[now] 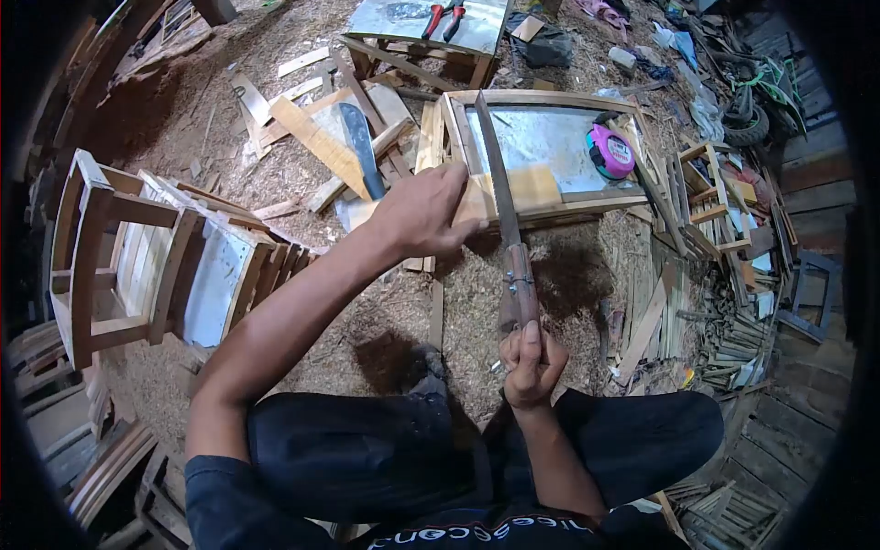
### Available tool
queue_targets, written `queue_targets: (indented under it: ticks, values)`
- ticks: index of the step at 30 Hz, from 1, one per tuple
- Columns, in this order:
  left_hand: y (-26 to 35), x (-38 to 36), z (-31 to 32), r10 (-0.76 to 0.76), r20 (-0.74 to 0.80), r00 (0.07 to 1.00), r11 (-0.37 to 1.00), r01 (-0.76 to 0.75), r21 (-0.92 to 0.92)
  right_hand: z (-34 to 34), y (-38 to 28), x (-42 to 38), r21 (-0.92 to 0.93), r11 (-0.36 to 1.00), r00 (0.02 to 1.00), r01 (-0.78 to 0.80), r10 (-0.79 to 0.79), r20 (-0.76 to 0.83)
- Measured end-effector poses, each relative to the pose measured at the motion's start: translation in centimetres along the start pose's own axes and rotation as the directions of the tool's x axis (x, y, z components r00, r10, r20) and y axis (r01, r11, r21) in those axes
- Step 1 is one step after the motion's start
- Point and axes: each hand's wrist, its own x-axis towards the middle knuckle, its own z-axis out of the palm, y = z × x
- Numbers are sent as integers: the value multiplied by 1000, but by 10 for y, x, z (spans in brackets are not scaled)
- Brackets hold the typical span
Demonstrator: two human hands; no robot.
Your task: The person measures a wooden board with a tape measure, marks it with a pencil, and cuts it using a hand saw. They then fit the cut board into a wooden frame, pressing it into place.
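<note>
My right hand (532,367) is closed around the wooden handle of a handsaw (495,165), whose long blade points away from me. The blade lies across a light wooden board (532,186), resting on the near part of a low wood-framed bench with a metal top (536,137). Left of the blade, my left hand (426,213) grips the board, thumb toward me; its fingertips are partly hidden. A pink tape measure (611,151) sits on the bench to the right of the saw.
A broad dark blade (362,151) lies among wood offcuts (316,142) at left. Red-handled pliers (434,20) rest on another metal-topped stool (385,18). Wooden stools (128,257) lie on their sides at left. Sawdust covers the floor, with wood strips (646,325) at right.
</note>
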Motion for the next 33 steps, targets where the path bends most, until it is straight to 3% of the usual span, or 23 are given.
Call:
queue_targets:
  ticks: [6, 8, 11, 21, 23, 27, 29, 33]
  values:
    - [-10, 3, 5, 22, 42, 999, 1000, -22, 4, -5, 3, 2, -109, 994, 998, 33, -27, 52]
    - [-16, 4, 9, 65, 15, 998, 998, -65, -6, -8, 2, 2, -188, 981, 998, -52, 59, 32]
    - [-16, 6, 1, 72, 72, 995, 997, -70, -32, -8, 5, 1, -204, 978, 997, -48, 58, 43]
    - [-17, 6, 4, 85, 37, 996, 996, -84, -22, -5, 13, 1, -138, 990, 998, 37, -29, 62]
    - [-16, 5, 3, 60, 87, 994, 998, -61, 3, -4, 11, -2, -83, 995, 997, 51, -46, 65]
    - [-16, 1, 9, 97, 28, 995, 995, -97, 12, -10, 12, -10, -128, 990, 996, 58, -48, 77]
    - [-12, 2, 3, 15, 120, 993, 999, -20, 42, -9, 9, -7, -105, 994, 998, 36, -29, 63]
    - [-12, -1, 5, 2, 62, 998, 1000, -3, 15, -10, 10, -5, -101, 995, 999, 5, -1, 43]
